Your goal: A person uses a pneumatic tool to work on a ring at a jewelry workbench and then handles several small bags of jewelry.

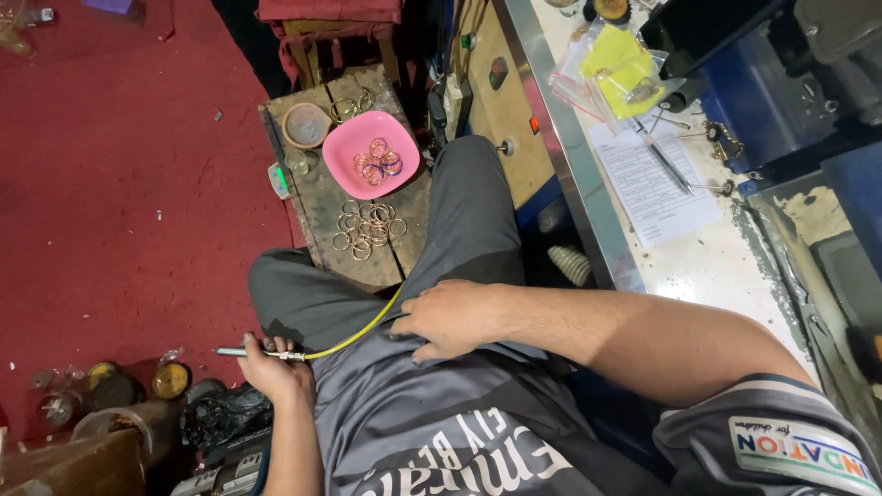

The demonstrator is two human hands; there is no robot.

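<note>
Seated person, torch in one hand, rings on a wooden board ahead.

At frame centre the right hand [447, 319] lies half open, fingers loosely curled, resting on the grey-trousered thigh and holding nothing. At lower left the left hand [272, 366] is closed around a slim metal torch [250, 352] fed by a yellow hose [360, 332]. Above both hands, upper centre, a wooden board [323, 211] carries a pink bowl [347, 152] with several rings, a small round tan cup [306, 125], and loose copper rings [367, 228] scattered below the bowl.
</note>
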